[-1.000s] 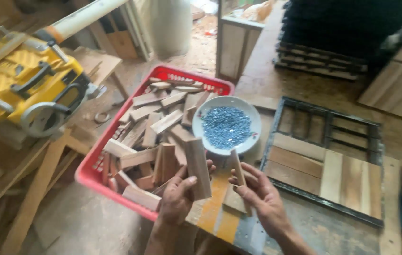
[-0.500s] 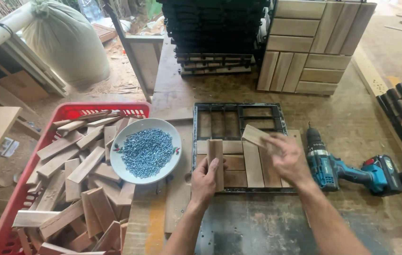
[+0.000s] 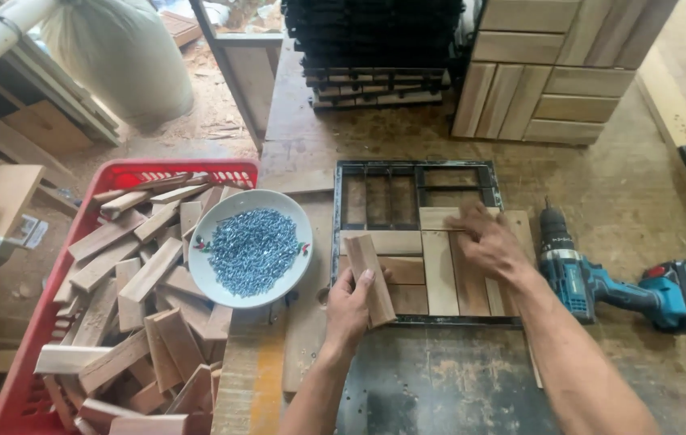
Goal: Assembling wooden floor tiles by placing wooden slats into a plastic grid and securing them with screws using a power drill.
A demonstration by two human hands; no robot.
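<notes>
Here, head view of a workbench w/ a black grid frame (image 3: 416,169) lying flat, its near half filled w/ short wooden slats (image 3: 440,274), far half showing bare grid. Left hand (image 3: 349,308) grasps a loose wooden slat (image 3: 370,278) by its lower part, fingers wrapped round it; slat is tilted slightly and sits over the frame's near-left corner, above slats already laid. Right hand (image 3: 488,242) rests flat, fingers spread, on the slats at the frame's right side, gripping nothing; pressing vs. just touching: can't tell. Left of frame: white bowl (image 3: 202,266) of small bluish screws (image 3: 253,250), perched on a pile of offcut slats in a red plastic crate (image 3: 121,171). Right of frame, just beside it: teal cordless drill (image 3: 601,282) lying on its side, bit end pointing away. Far edge of bench: stack of black grid frames (image 3: 375,48) and, next to it, stacked finished wooden tiles (image 3: 552,72).
</notes>
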